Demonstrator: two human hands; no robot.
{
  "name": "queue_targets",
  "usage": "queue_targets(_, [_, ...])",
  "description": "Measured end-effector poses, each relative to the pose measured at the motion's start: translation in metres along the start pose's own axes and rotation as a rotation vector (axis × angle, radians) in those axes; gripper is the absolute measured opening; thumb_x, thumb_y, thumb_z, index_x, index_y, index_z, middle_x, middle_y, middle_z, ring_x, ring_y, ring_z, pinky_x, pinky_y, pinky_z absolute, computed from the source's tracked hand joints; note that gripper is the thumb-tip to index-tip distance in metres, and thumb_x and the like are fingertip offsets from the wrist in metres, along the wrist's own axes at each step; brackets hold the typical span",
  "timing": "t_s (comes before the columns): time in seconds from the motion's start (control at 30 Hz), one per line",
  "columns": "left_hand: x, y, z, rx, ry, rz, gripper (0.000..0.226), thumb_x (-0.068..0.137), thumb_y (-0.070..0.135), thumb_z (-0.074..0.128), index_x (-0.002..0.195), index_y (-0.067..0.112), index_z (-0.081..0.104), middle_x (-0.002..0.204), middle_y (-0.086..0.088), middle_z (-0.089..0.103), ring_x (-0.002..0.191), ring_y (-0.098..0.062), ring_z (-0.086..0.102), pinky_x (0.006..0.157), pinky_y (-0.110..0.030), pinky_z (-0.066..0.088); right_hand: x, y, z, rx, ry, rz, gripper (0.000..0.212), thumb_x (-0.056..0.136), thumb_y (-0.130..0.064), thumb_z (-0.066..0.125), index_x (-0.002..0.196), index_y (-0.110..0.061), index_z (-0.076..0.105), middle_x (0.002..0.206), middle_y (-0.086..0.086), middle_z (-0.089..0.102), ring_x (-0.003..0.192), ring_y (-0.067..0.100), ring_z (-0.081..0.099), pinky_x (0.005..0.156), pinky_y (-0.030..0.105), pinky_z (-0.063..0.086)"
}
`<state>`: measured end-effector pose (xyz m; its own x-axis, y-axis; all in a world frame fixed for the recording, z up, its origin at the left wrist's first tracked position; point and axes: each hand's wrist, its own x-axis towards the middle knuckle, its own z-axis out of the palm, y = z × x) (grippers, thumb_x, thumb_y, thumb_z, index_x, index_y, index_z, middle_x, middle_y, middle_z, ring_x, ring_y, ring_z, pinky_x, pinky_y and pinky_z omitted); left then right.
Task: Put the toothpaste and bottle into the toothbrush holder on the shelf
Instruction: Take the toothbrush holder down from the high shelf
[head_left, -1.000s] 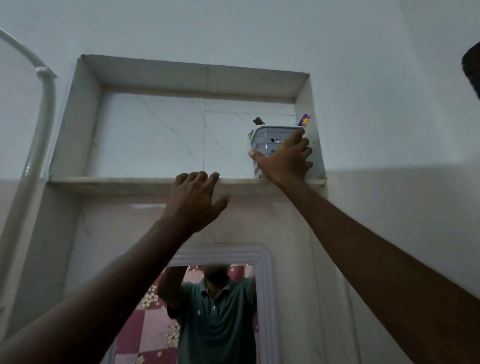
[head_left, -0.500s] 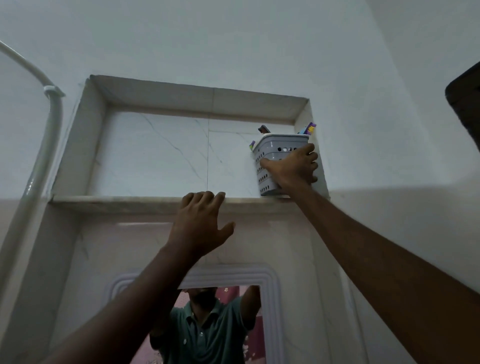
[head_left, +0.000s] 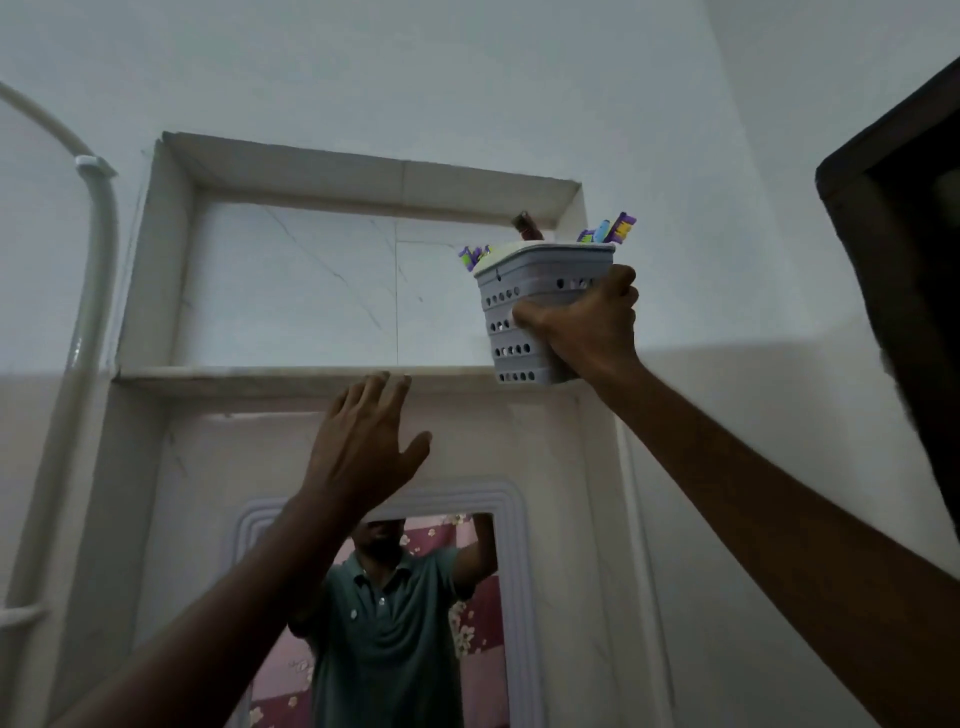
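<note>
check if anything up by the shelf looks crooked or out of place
The grey toothbrush holder is tilted, its base at the front edge of the marble shelf by the right end, gripped by the right hand. The left hand is open below the shelf, holding nothing.

There is one view only, from a wide-angle camera worn on the person's head. It looks forward and steeply upward at a wall, from below the recessed marble shelf (head_left: 291, 375), so the underside of the niche's top slab shows. Both bare arms reach up and away from the lens, entering from the lower corners; the left hand (head_left: 363, 447) sits near the middle of the frame, the right hand (head_left: 584, 327) higher and to the right. The wall is within arm's reach. A mirror (head_left: 400, 623) at the bottom centre reflects the wearer facing it. Straight lines bend toward the frame edges, as with the white pipe (head_left: 98, 249) at left.
</note>
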<state>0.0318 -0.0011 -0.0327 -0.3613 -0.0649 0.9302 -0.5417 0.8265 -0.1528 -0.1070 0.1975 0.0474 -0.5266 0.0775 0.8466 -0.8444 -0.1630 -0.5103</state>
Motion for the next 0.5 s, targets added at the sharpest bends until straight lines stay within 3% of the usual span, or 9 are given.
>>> queue_targets(0.17, [-0.061, 0.012, -0.016, -0.076, -0.032, -0.008, 0.075, 0.085, 0.061, 0.039, 0.144, 0.014, 0.045, 0.146, -0.014, 0.051, 0.136, -0.032, 0.046, 0.111, -0.044, 0.034, -0.068, 0.036, -0.016, 0.080, -0.107, 0.052, 0.118, 0.035, -0.062, 0.078, 0.133, -0.013, 0.032, 0.134, 0.010, 0.045, 0.126, 0.032, 0.053, 0.099, 0.057, 0.054])
queue_targets(0.43, [-0.193, 0.023, -0.006, -0.166, -0.166, -0.014, 0.064, 0.087, 0.054, 0.049, 0.140, 0.019, 0.048, 0.144, -0.009, 0.052, 0.132, -0.030, 0.048, 0.107, -0.043, 0.038, -0.217, 0.127, -0.037, 0.120, -0.280, 0.070, 0.109, 0.048, -0.050, 0.085, 0.133, -0.013, 0.028, 0.138, 0.010, 0.049, 0.125, 0.023, 0.059, 0.100, 0.038, 0.057])
queue_targets(0.5, [-0.231, 0.025, 0.003, -0.164, -0.244, -0.054, 0.067, 0.088, 0.057, 0.046, 0.143, 0.019, 0.047, 0.148, -0.008, 0.049, 0.137, -0.028, 0.045, 0.109, -0.044, 0.037, -0.262, 0.146, -0.044, 0.124, -0.316, 0.118, 0.106, 0.049, -0.049, 0.084, 0.132, -0.013, 0.028, 0.136, 0.007, 0.054, 0.122, 0.020, 0.061, 0.097, 0.025, 0.056])
